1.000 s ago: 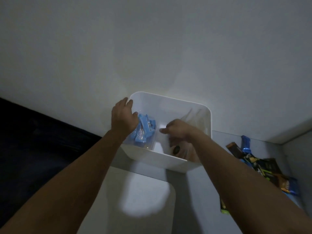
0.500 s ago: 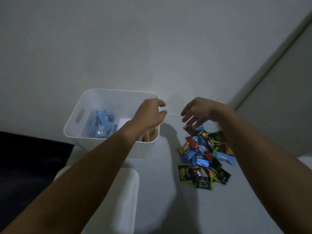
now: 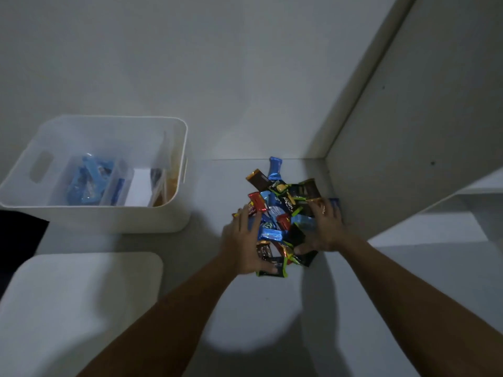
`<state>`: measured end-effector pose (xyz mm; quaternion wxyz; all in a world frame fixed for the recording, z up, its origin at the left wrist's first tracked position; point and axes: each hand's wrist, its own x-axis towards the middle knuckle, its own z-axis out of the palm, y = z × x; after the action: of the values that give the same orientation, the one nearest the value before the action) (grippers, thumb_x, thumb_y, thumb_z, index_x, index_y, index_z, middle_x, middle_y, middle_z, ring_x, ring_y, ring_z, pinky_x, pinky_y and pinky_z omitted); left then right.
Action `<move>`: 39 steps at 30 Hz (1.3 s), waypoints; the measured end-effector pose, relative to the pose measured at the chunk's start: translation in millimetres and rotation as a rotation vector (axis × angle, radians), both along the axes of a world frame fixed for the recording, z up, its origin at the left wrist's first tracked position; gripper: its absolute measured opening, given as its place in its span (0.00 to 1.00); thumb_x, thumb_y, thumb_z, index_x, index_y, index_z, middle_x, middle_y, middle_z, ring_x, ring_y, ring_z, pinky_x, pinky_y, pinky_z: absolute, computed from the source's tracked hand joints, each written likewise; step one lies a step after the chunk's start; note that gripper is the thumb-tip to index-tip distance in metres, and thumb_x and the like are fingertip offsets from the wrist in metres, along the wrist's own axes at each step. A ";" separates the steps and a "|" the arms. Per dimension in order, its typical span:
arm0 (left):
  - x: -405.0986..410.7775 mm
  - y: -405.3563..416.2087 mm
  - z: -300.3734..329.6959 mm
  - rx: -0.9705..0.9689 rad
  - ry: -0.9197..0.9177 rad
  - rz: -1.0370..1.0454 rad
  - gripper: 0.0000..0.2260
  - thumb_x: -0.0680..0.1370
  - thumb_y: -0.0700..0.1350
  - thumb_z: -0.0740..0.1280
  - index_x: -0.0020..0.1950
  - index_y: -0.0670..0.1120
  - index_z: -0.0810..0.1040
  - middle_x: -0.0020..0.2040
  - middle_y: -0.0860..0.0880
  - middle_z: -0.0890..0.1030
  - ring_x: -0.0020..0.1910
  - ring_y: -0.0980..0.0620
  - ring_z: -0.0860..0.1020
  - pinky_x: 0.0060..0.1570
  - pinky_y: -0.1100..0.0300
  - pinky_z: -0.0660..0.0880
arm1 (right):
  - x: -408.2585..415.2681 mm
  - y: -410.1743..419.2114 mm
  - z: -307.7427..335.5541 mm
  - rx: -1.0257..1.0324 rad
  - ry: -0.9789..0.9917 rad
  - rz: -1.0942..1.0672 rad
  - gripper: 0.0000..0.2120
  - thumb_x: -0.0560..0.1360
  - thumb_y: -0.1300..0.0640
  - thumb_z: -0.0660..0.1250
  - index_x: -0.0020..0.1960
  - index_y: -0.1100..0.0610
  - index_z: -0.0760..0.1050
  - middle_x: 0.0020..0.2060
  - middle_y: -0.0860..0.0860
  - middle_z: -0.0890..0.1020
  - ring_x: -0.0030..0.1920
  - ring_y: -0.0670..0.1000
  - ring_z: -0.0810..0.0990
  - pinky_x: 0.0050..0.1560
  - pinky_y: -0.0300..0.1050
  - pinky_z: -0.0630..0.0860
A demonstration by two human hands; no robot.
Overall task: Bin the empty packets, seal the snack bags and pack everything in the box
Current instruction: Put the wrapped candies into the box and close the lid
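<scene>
While the lid (image 3: 79, 303) lies flat at the near left, the white box (image 3: 114, 216) stands just behind it, holding blue packets (image 3: 87, 180) and sealed bags; bare counter (image 3: 258, 317) stretches open in front. Right of the box, a heap of sweets (image 3: 283, 213) sits in the corner, close to the side wall (image 3: 408, 131). The left hand (image 3: 243, 240) and right hand (image 3: 326, 229) press its two flanks, fingers spread, cupping rather than gripping. Half a second ago both hands hovered above the heap; now they have dropped onto it.
</scene>
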<state>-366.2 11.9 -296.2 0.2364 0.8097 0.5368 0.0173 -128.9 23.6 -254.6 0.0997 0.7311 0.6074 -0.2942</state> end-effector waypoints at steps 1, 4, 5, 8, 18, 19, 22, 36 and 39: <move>3.1 -7.2 -9.0 -0.003 0.012 0.010 0.64 0.51 0.82 0.58 0.79 0.49 0.45 0.78 0.42 0.41 0.77 0.38 0.45 0.70 0.36 0.55 | 5.9 -4.8 -10.2 0.008 0.012 0.011 0.70 0.50 0.32 0.79 0.77 0.43 0.37 0.78 0.55 0.35 0.77 0.66 0.37 0.70 0.76 0.50; 12.9 -18.0 -29.5 -0.042 0.028 0.039 0.65 0.50 0.81 0.63 0.77 0.54 0.39 0.76 0.45 0.31 0.76 0.39 0.33 0.70 0.33 0.46 | 14.2 -12.9 -28.8 0.062 0.042 0.071 0.70 0.52 0.33 0.80 0.77 0.40 0.34 0.77 0.54 0.31 0.76 0.67 0.36 0.69 0.76 0.49; 16.8 -19.0 -34.6 -0.040 0.037 0.044 0.64 0.50 0.80 0.63 0.77 0.55 0.39 0.76 0.46 0.30 0.75 0.38 0.32 0.69 0.31 0.44 | 16.6 -12.1 -36.8 0.079 0.051 0.100 0.70 0.51 0.32 0.79 0.77 0.39 0.35 0.76 0.54 0.31 0.76 0.68 0.36 0.69 0.76 0.48; 27.4 -17.3 -45.0 0.060 0.049 0.061 0.59 0.54 0.82 0.59 0.77 0.58 0.42 0.78 0.43 0.35 0.76 0.35 0.38 0.68 0.29 0.45 | 21.2 -3.2 -60.9 0.153 0.072 0.207 0.65 0.50 0.21 0.69 0.76 0.36 0.37 0.77 0.54 0.32 0.75 0.69 0.33 0.67 0.79 0.47; 26.6 1.4 -66.4 0.447 -0.026 0.220 0.22 0.69 0.59 0.67 0.60 0.51 0.78 0.65 0.43 0.75 0.61 0.41 0.74 0.54 0.49 0.70 | 19.9 -1.4 -89.9 0.586 -0.028 0.423 0.25 0.74 0.33 0.58 0.60 0.49 0.74 0.68 0.55 0.72 0.63 0.62 0.71 0.57 0.60 0.72; 26.0 2.9 -66.4 0.434 -0.020 0.214 0.22 0.70 0.59 0.65 0.60 0.51 0.78 0.64 0.42 0.76 0.60 0.40 0.74 0.52 0.49 0.73 | 19.3 -2.3 -91.9 0.621 -0.018 0.402 0.22 0.75 0.36 0.60 0.59 0.50 0.75 0.66 0.55 0.74 0.60 0.60 0.72 0.54 0.56 0.74; 25.1 9.4 -62.1 0.394 -0.046 0.193 0.20 0.71 0.57 0.64 0.59 0.48 0.78 0.59 0.39 0.78 0.53 0.39 0.79 0.43 0.48 0.80 | 12.3 -5.0 -93.4 0.671 0.039 0.327 0.14 0.74 0.49 0.65 0.56 0.54 0.74 0.58 0.55 0.76 0.49 0.57 0.76 0.43 0.52 0.78; 18.9 31.6 11.0 0.298 -0.301 0.310 0.12 0.71 0.44 0.71 0.53 0.45 0.79 0.49 0.46 0.78 0.42 0.48 0.78 0.36 0.63 0.69 | 3.7 27.9 -18.9 0.680 0.307 0.008 0.10 0.72 0.63 0.71 0.52 0.59 0.76 0.47 0.55 0.81 0.46 0.55 0.80 0.45 0.47 0.76; 10.7 41.7 40.6 0.358 -0.409 0.287 0.14 0.69 0.43 0.72 0.53 0.43 0.79 0.47 0.46 0.79 0.38 0.51 0.78 0.34 0.71 0.67 | -6.1 44.7 17.7 0.690 0.370 -0.005 0.09 0.71 0.63 0.73 0.48 0.57 0.75 0.41 0.50 0.78 0.42 0.53 0.78 0.40 0.47 0.75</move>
<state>-355.5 53.7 -255.6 0.1880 0.7342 0.5755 0.3074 -135.0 68.3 -236.8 -0.2638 0.6579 0.6764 -0.1999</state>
